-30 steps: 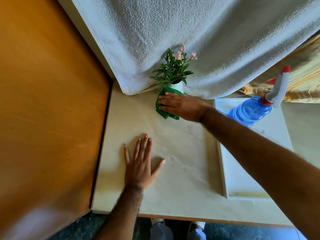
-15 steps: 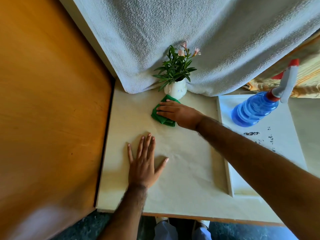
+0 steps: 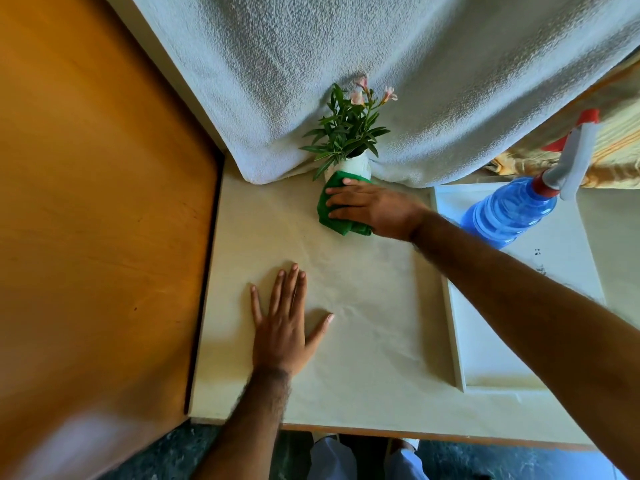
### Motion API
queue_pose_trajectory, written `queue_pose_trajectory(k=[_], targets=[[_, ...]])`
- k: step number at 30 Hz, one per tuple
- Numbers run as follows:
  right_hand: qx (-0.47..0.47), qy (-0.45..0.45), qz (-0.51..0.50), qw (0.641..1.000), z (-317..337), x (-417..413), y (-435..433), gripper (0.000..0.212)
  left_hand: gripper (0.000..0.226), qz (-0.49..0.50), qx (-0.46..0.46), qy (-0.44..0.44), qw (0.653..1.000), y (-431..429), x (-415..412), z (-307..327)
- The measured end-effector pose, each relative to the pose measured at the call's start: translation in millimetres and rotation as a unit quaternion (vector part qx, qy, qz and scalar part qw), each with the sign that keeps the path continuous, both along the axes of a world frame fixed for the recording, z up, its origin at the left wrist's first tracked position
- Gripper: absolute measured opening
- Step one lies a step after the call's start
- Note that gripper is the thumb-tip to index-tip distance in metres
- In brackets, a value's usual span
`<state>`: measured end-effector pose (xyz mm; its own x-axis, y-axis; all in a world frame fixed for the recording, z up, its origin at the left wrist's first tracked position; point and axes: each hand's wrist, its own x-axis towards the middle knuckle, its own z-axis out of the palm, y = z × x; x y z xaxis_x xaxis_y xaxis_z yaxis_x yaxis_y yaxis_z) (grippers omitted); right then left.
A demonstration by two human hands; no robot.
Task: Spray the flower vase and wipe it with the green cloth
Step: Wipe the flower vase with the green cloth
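A small white flower vase (image 3: 355, 165) with green leaves and pink blooms stands at the back of the table, against a hanging white towel. My right hand (image 3: 372, 208) presses the green cloth (image 3: 332, 214) against the vase's front, covering its lower part. My left hand (image 3: 282, 325) lies flat on the tabletop, fingers spread, holding nothing. The blue spray bottle (image 3: 509, 211) with a white and red trigger stands to the right on a white tray.
A white tray (image 3: 453, 306) takes up the table's right side. An orange wooden panel (image 3: 97, 220) borders the table on the left. The white towel (image 3: 381, 64) hangs behind the vase. The table's front edge (image 3: 381, 429) is near my legs.
My right hand dropped the cloth to the tabletop in front of the vase, then brought it back up against the vase's front. My left hand stayed flat.
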<state>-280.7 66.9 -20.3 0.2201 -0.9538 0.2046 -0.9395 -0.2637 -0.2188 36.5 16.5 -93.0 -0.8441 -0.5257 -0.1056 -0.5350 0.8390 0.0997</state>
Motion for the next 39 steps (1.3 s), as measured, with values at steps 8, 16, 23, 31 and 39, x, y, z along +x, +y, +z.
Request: queue_pose_trajectory(k=[8,16,23,31,39], targets=[[0.028,-0.096,-0.053,0.994,-18,22,20,0.040,0.096,-0.002,-0.007,0.007,1.000,0,2,-2],[-0.137,-0.010,-0.047,0.989,3,15,8,0.025,0.095,-0.001,-0.010,0.007,1.000,1,1,0],[-0.076,0.068,0.045,0.994,-1,-10,-13,0.028,0.095,-0.003,-0.019,0.007,1.000,0,0,-2],[0.025,0.012,0.017,0.999,-23,2,-8,0.051,0.095,-0.003,-0.020,0.013,1.000,1,1,-3],[0.128,-0.222,-0.135,0.957,-23,23,-6,0.061,0.095,-0.001,-0.017,0.015,1.000,-2,0,-5]])
